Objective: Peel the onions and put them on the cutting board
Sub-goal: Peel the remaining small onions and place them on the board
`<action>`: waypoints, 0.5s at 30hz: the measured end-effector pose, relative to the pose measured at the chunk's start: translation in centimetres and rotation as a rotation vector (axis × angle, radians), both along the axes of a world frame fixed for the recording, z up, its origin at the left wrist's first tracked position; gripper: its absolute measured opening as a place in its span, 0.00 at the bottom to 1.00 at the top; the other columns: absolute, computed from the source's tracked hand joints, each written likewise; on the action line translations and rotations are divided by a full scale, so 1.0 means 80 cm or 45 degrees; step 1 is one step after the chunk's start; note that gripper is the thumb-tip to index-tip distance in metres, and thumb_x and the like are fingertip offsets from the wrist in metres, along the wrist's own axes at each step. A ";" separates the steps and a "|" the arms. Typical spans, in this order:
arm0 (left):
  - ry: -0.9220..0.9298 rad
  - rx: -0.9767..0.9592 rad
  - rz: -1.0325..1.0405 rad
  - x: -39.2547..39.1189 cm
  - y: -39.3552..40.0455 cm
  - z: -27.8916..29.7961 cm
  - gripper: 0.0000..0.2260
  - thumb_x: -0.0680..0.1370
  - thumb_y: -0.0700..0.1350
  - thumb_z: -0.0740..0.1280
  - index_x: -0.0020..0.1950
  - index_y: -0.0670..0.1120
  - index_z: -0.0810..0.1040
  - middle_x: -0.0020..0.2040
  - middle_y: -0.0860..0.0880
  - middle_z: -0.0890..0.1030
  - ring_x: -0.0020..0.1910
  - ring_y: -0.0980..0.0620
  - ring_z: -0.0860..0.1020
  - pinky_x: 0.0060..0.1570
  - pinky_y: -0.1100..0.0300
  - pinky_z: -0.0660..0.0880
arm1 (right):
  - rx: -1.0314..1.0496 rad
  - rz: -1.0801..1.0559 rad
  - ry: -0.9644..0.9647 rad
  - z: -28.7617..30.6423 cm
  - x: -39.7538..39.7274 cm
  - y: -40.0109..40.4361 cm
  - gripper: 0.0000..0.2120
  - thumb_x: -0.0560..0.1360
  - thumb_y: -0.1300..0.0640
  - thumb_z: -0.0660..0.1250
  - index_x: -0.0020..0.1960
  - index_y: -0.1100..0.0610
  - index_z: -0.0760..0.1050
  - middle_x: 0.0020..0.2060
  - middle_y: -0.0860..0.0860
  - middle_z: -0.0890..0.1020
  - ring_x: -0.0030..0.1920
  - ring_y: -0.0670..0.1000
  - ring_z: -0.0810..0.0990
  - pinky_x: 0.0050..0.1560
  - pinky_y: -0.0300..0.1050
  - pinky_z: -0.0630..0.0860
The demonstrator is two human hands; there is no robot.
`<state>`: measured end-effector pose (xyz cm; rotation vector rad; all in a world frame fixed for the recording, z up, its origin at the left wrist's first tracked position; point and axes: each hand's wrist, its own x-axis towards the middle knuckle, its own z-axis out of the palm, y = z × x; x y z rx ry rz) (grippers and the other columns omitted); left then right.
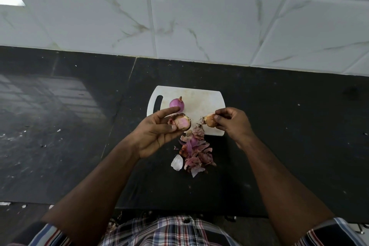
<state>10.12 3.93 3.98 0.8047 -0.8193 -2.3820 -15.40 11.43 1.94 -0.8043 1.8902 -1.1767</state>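
Onion (181, 122) half-peeled, gripped in your left hand (157, 134) | your right hand (232, 123) pinches skin (210, 120) | peeled onion (176, 104) on board (201, 102) | peels (196, 154) on counter (279, 126)

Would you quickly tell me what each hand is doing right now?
Left hand: holds a partly peeled onion.
Right hand: pinches a torn-off piece of skin.
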 end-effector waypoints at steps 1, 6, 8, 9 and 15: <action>-0.007 0.000 0.006 -0.001 0.001 0.000 0.26 0.74 0.24 0.62 0.70 0.40 0.75 0.68 0.37 0.77 0.62 0.38 0.80 0.57 0.48 0.81 | 0.021 0.003 0.079 -0.005 -0.002 -0.003 0.08 0.76 0.63 0.73 0.55 0.58 0.81 0.49 0.53 0.84 0.52 0.54 0.85 0.51 0.52 0.84; -0.065 -0.009 0.051 -0.006 0.004 0.006 0.27 0.70 0.24 0.64 0.67 0.40 0.77 0.68 0.39 0.77 0.59 0.40 0.82 0.56 0.49 0.81 | 0.123 0.129 0.399 -0.013 -0.003 -0.011 0.09 0.75 0.58 0.74 0.56 0.56 0.83 0.50 0.51 0.85 0.51 0.51 0.83 0.55 0.50 0.81; -0.079 -0.023 0.056 -0.007 0.004 0.007 0.25 0.73 0.23 0.62 0.66 0.41 0.77 0.68 0.39 0.77 0.59 0.40 0.82 0.56 0.50 0.82 | 0.138 0.146 0.456 -0.015 -0.003 -0.010 0.09 0.76 0.58 0.74 0.56 0.57 0.83 0.51 0.52 0.85 0.52 0.51 0.83 0.55 0.49 0.80; -0.087 -0.032 0.057 -0.007 0.004 0.007 0.25 0.74 0.22 0.61 0.66 0.41 0.77 0.68 0.39 0.77 0.59 0.40 0.82 0.56 0.50 0.82 | 0.142 0.144 0.478 -0.016 -0.004 -0.010 0.09 0.76 0.58 0.73 0.56 0.57 0.83 0.51 0.52 0.86 0.52 0.51 0.83 0.55 0.48 0.80; -0.108 -0.065 0.077 -0.011 0.002 0.008 0.25 0.75 0.21 0.59 0.65 0.41 0.78 0.69 0.38 0.76 0.58 0.43 0.83 0.53 0.53 0.82 | 0.099 0.101 0.734 -0.002 0.001 -0.007 0.13 0.77 0.54 0.71 0.60 0.57 0.82 0.55 0.52 0.85 0.55 0.51 0.82 0.52 0.40 0.73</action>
